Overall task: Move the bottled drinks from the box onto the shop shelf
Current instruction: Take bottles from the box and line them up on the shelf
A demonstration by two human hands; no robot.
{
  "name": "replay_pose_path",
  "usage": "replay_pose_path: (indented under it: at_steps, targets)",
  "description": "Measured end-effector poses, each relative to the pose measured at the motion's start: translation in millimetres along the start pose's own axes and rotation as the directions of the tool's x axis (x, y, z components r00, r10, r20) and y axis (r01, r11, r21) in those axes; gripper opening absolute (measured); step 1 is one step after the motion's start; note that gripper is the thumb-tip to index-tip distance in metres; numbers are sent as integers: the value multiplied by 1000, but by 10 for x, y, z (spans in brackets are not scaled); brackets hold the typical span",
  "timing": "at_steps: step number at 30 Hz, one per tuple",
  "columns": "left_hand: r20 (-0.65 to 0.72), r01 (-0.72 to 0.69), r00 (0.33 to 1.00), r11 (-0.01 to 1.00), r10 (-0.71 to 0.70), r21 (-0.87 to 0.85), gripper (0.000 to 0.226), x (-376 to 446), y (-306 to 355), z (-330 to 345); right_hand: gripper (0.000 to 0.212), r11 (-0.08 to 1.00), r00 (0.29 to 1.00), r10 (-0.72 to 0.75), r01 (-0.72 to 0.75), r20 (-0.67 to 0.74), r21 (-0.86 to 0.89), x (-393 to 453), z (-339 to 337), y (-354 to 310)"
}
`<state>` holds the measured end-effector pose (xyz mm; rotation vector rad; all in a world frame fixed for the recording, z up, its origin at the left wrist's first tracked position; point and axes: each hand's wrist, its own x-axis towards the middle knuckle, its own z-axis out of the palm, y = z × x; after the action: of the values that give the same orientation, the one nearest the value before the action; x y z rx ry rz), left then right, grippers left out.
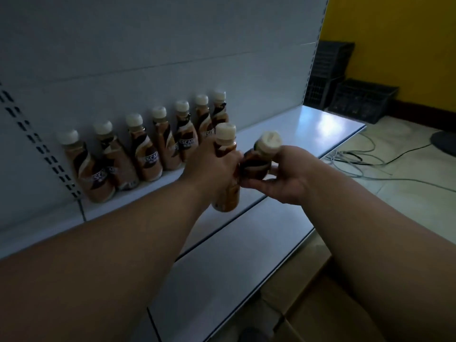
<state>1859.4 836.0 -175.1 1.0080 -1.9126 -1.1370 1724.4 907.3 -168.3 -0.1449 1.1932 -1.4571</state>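
Observation:
Several brown coffee bottles with cream caps (148,154) stand in a row along the back panel of the white shelf (308,127). My left hand (212,166) grips one more bottle (225,144) around its middle, held upright just above the shelf in front of the row's right end. My right hand (283,176) holds a second bottle (259,159), tilted, right beside the first; the two bottles nearly touch. The cardboard box (320,312) lies at the lower right, below the shelf edge, mostly out of view.
The shelf is bare to the right of the row. Black plastic crates (355,95) stand stacked on the floor against a yellow wall (394,33). Cables (370,156) trail across the tiled floor.

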Motion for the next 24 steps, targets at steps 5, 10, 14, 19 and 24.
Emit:
replay_pose_path:
  at_steps: [5, 10, 14, 19, 24]
  targets:
    - [66, 17, 998, 1000, -17, -7, 24, 618, 40, 202, 37, 997, 989, -4, -7, 151, 71, 499, -166, -483]
    - [74, 117, 991, 992, -113, -53, 12, 1234, 36, 479, 41, 996, 950, 1, 27, 312, -84, 1011, -404, -883]
    - [115, 114, 985, 983, -132, 145, 16, 1681, 18, 657, 38, 836, 958, -150, 255, 244, -486, 1373, -424, -1064]
    - [162, -116, 987, 781, 19, 614, 27, 2095, 147, 726, 29, 587, 908, -397, 365, 136, -722, 1695, -409, -1236]
    - [182, -236, 972, 604, 151, 761, 39, 2400, 277, 672, 35, 148, 737, -637, 405, 226, -902, 2067, -333, -1423]
